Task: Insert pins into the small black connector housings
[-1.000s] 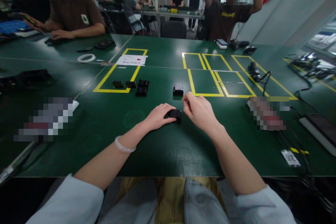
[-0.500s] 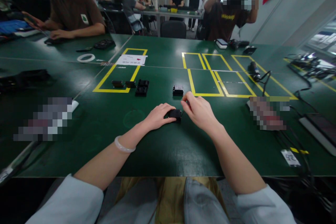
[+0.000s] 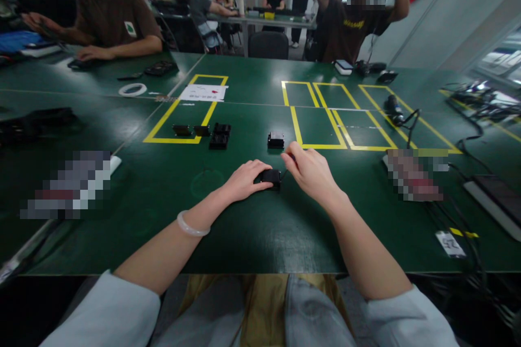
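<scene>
My left hand [image 3: 247,179] is closed on a small black block-shaped part [image 3: 272,177] resting on the green table, thumb on the near side and fingers on the far side. Just right of it, my right hand [image 3: 307,169] is pinched around a thin dark rod [image 3: 284,173] that slants down toward the block's right side. Most of the rod is hidden by the fingers, so its kind and whether it touches the block are unclear. Beyond my hands sits another small black part [image 3: 276,140] with a lighter top.
Several black parts [image 3: 220,135] stand at the left by yellow tape [image 3: 173,140]. Farther back lie a white sheet [image 3: 203,92] and a tape roll [image 3: 132,89]. Blurred devices with cables flank me. Across the table, one person [image 3: 118,27] sits left and another [image 3: 345,32] right, arms raised.
My right hand has shifted very slightly, with a bit more of the rod showing. My left hand and the block keep their place. The person at the right has moved their raised arms.
</scene>
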Available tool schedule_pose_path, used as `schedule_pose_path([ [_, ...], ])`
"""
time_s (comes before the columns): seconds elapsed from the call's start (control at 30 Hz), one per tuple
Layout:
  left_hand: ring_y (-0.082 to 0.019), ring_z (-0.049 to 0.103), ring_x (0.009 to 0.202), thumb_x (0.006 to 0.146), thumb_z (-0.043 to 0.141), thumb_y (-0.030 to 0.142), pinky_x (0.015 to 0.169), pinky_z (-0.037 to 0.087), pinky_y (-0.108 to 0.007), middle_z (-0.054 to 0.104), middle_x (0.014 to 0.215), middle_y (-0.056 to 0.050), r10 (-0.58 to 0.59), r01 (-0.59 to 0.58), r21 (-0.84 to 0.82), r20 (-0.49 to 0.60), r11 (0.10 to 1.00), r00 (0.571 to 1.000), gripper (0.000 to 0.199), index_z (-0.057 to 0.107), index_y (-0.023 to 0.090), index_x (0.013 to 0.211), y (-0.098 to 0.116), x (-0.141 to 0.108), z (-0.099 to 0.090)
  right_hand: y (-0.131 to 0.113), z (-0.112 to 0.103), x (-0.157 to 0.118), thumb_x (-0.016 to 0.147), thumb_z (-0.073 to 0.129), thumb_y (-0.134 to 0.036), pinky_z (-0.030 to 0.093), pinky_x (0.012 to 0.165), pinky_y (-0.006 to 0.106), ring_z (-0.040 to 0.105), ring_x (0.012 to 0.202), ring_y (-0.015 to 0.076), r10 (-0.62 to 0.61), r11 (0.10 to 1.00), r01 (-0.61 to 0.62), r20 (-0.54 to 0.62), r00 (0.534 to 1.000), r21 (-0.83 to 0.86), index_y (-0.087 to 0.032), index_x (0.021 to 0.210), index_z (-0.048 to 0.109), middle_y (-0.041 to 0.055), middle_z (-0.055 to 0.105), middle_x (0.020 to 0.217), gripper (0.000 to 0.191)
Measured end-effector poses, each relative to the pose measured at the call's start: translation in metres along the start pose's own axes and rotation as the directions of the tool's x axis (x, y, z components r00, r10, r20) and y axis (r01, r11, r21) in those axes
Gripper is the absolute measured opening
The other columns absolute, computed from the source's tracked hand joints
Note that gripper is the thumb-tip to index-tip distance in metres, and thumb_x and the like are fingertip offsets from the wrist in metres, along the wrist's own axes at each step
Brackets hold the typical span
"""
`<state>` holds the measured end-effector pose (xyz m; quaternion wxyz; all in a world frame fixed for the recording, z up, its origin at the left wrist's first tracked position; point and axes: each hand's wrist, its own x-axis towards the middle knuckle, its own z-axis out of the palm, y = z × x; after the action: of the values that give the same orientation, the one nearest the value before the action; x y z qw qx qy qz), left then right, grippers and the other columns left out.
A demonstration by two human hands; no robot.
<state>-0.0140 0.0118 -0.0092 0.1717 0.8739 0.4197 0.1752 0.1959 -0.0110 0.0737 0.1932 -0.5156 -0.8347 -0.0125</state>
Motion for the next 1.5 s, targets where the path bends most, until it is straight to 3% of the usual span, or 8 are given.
schedule_pose_path([
  [0.2,-0.027,0.056,0.106,0.092,0.057,0.052,0.092,0.044,-0.040,0.061,0.116,-0.008,-0.009,0.009,-0.009,0.008,1.000,1.000,0.040,0.058,0.022,0.120,0.0011,0.0000,-0.0014,-0.0006,-0.0019,-0.0010,0.099,0.030,-0.025,0.032,0.068,0.029,0.058,0.066,0.0178,0.000,1.000,0.000,0.001,1.000,-0.002,-0.018,0.102,0.053,0.0043,0.068,0.078,0.024],
  [0.43,-0.026,0.056,0.105,0.091,0.058,0.052,0.091,0.045,-0.039,0.061,0.115,-0.007,-0.005,0.005,-0.007,0.000,1.000,1.000,0.040,0.057,0.023,0.119,-0.0004,-0.0002,-0.0001,-0.0006,-0.0019,-0.0006,0.101,0.029,-0.032,0.031,0.065,0.028,0.058,0.065,0.0176,-0.014,1.000,0.014,0.004,1.000,-0.002,-0.020,0.095,0.053,0.0031,0.067,0.073,0.028],
  [1.07,-0.027,0.056,0.106,0.092,0.058,0.051,0.092,0.044,-0.040,0.061,0.116,-0.008,-0.009,0.009,-0.009,0.011,1.000,1.000,0.040,0.057,0.022,0.119,0.0010,0.0003,-0.0012,-0.0020,-0.0010,-0.0008,0.098,0.034,-0.023,0.033,0.070,0.028,0.059,0.067,0.0173,-0.013,1.000,0.014,-0.025,1.000,0.009,-0.018,0.102,0.053,0.0038,0.069,0.081,0.021],
  [1.27,-0.026,0.056,0.105,0.092,0.057,0.052,0.092,0.044,-0.040,0.061,0.114,-0.007,0.002,-0.002,-0.010,-0.001,1.000,1.000,0.040,0.057,0.024,0.120,0.0002,0.0001,-0.0007,-0.0013,-0.0009,-0.0008,0.102,0.032,-0.034,0.031,0.068,0.028,0.058,0.064,0.0173,-0.035,0.999,0.035,-0.017,0.999,0.007,-0.021,0.095,0.054,0.0020,0.067,0.073,0.026],
  [1.5,-0.026,0.056,0.106,0.092,0.057,0.051,0.092,0.045,-0.040,0.061,0.117,-0.008,-0.012,0.012,-0.007,0.012,1.000,1.000,0.040,0.057,0.023,0.120,0.0009,0.0001,-0.0014,-0.0005,0.0005,-0.0004,0.100,0.033,-0.027,0.032,0.069,0.028,0.059,0.067,0.0169,-0.031,0.999,0.032,-0.035,0.999,0.010,-0.019,0.100,0.054,0.0032,0.069,0.079,0.022],
])
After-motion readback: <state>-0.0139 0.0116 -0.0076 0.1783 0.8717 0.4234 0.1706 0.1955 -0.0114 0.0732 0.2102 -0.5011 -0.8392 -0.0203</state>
